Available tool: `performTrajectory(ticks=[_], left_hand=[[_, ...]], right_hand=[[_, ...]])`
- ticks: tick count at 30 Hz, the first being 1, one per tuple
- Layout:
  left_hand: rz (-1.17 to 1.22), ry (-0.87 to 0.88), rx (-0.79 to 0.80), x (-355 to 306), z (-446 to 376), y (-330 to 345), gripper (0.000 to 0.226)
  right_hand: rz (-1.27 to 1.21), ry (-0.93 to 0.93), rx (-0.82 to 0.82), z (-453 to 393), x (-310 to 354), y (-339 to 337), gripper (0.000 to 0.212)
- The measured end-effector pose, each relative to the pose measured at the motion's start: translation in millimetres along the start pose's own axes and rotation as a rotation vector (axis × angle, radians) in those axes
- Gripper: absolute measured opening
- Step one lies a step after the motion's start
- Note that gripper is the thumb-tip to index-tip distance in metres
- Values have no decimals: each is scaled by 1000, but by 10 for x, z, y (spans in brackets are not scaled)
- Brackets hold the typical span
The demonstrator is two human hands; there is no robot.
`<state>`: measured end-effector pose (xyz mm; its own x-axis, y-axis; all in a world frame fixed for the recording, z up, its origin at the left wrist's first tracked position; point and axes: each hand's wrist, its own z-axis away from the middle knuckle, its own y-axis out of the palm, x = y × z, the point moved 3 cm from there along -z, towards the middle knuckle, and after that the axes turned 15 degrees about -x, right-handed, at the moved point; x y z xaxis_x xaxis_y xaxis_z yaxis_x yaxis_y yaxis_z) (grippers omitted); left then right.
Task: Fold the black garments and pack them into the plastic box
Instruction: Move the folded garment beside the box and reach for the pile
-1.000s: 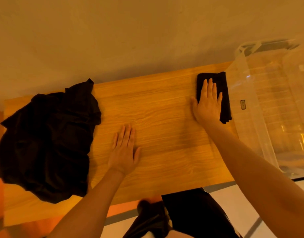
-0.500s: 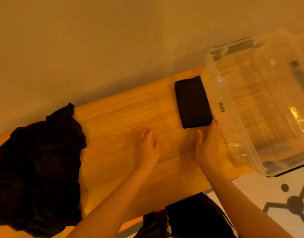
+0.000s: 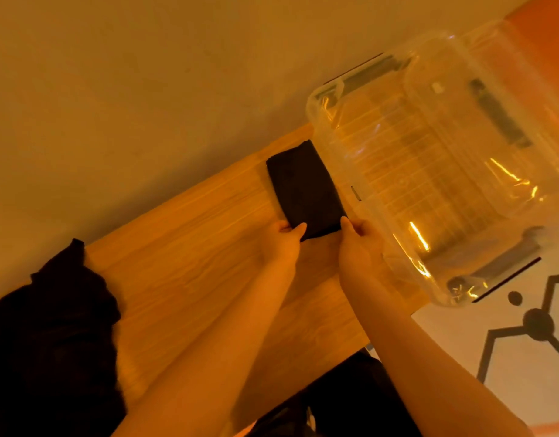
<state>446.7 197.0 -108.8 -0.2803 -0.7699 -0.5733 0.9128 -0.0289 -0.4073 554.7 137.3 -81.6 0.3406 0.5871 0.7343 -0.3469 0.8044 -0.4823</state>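
Left hand [image 3: 284,239]: at the near-left corner of the folded black garment [image 3: 305,190], thumb on top; fingers hidden, so a closed pinch cannot be confirmed. Right hand [image 3: 361,244]: at the near-right corner, likewise touching, grasp not determinable.

Folded garment: compact dark rectangle, matte knit, lying flat on the wooden table [image 3: 189,247] just beside the clear plastic box [image 3: 435,171]. Likely light, soft and limp; best lifted with both hands under the near edge or sides, lest the folds slump open.

Box: transparent, rigid, glossy, ribbed base, rounded corners, appears empty.

Unfolded black garments [image 3: 51,335]: crumpled heap, left end of table, well apart.
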Motion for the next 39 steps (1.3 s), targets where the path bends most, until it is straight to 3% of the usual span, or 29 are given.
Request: performTrajectory(ticks=[3,8,12,14,17,20,24,27,31,39], left_hand=[[151,-82,60,65,36,-14,28],[20,-36,12,73,63,14,36],[-5,-78,-5,76,85,14,39],[10,-101,-15,72,100,26,33],[50,-112,-8,18,144,69,23],[239,-223,107,-11,178,145,27],[427,-266,183,8,224,145,44],[419,-237,231,17,252,119,41],[295,-353,274,-41,316,51,34],[319,-339,318,-84,333,89,38]], right_hand=[[-19,3,5,-31,-56,-23,13],[-96,92,-19,-15,-121,73,38],[-154,188,-27,-63,-99,152,14],[-141,101,-15,-52,-39,78,14],[-44,-172,50,20,8,-28,23],[8,-295,42,24,-65,-52,31],[-25,-226,20,-8,-104,-31,17],[-86,-40,35,-45,-183,69,32],[-109,85,7,-129,-182,190,25],[42,-152,59,-158,-159,58,27]])
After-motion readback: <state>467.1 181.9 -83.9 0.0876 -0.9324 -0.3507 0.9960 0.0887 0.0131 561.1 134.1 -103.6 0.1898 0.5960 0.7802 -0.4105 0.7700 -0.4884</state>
